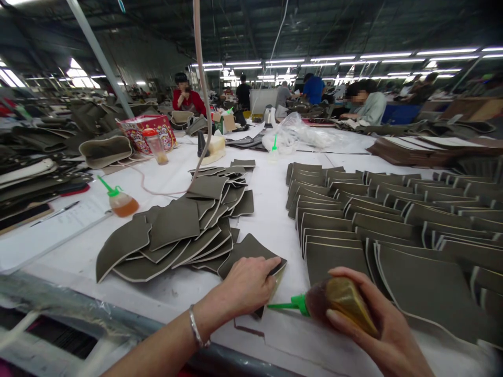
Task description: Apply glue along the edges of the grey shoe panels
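A soft gray panel (pixel 244 250) is held down by the left hand (pixel 249 283), with the fingers curled over its right corner. The panel lies near the front edge of the white table (pixel 271 209), at the end of a loose pile of panels (pixel 173 230). It looks light and bendy, so it could be taken by an edge or a corner. A squeeze bottle (pixel 341 303) with a green tip is gripped in the right hand (pixel 369 324), and the tip is pointed at the panel. The hands are apart but near each other. The left arm comes in from the lower left, with a bracelet (pixel 195 325) on the wrist. Neat rows of panels (pixel 393 235) are laid out on the right.
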### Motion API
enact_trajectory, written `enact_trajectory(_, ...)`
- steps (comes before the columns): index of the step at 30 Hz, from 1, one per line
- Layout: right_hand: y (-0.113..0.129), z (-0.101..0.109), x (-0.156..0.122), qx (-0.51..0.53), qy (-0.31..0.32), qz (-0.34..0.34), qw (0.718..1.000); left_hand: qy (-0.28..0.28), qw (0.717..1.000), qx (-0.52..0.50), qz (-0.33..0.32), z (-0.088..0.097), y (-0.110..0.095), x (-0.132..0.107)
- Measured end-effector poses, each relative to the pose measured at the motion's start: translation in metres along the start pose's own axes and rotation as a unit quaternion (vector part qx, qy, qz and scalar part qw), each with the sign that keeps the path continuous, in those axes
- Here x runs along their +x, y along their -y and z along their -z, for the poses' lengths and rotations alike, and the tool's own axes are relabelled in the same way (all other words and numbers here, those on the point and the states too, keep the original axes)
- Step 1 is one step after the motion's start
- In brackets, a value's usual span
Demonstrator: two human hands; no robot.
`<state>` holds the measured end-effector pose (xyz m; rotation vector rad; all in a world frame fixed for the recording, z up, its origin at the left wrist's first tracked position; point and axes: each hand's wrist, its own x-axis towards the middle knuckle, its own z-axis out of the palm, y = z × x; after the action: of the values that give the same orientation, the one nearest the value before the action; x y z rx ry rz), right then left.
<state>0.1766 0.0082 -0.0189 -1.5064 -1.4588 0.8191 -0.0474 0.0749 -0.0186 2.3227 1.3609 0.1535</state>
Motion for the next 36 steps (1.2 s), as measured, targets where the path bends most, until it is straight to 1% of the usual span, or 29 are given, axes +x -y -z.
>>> enact_trajectory(2, 0.0, -0.001, -0.003, -0.001, -0.005, -0.002, 1.0, -0.007, 1.0, 0.0, 0.0, -0.001, 0.0, -0.001)
enact_trajectory(5, 0.0, -0.003, -0.005, -0.011, -0.032, 0.0, 0.999, -0.014, 1.0, 0.001, 0.0, -0.003, 0.001, -0.002)
enact_trajectory(6, 0.0, -0.004, -0.006, -0.007, -0.031, -0.002, 0.999, -0.015, 1.0, -0.001, 0.0, -0.003, 0.001, -0.002)
enact_trajectory(10, 0.001, -0.008, -0.012, 0.034, 0.009, -0.025, 0.999, -0.021, 1.0, -0.014, 0.004, -0.006, 0.002, -0.003)
enact_trajectory(15, 0.0, -0.01, -0.017, 0.001, -0.03, -0.011, 0.999, -0.025, 1.0, -0.012, 0.002, -0.007, 0.003, -0.004)
enact_trajectory(19, -0.002, -0.01, -0.02, 0.037, 0.002, -0.026, 0.999, -0.021, 1.0, -0.006, 0.0, -0.007, 0.003, -0.005)
enact_trajectory(20, -0.003, -0.009, -0.02, 0.035, 0.001, -0.025, 0.999, -0.021, 1.0, -0.004, 0.0, -0.007, 0.003, -0.005)
enact_trajectory(25, -0.005, -0.008, -0.018, -0.018, -0.059, 0.003, 0.998, -0.018, 1.0, -0.004, 0.003, -0.006, 0.003, -0.005)
enact_trajectory(26, -0.006, -0.009, -0.019, -0.014, -0.06, 0.007, 0.998, -0.018, 1.0, -0.004, 0.004, -0.007, 0.003, -0.005)
enact_trajectory(30, -0.008, -0.013, -0.022, 0.02, -0.025, 0.01, 0.999, -0.014, 1.0, 0.001, 0.007, -0.007, 0.003, -0.005)
enact_trajectory(31, -0.009, -0.013, -0.021, 0.017, -0.025, 0.009, 1.0, -0.014, 1.0, 0.003, 0.005, -0.007, 0.003, -0.005)
enact_trajectory(36, -0.011, -0.004, -0.01, -0.041, -0.08, 0.014, 0.996, -0.013, 1.0, 0.002, -0.004, -0.007, 0.003, -0.003)
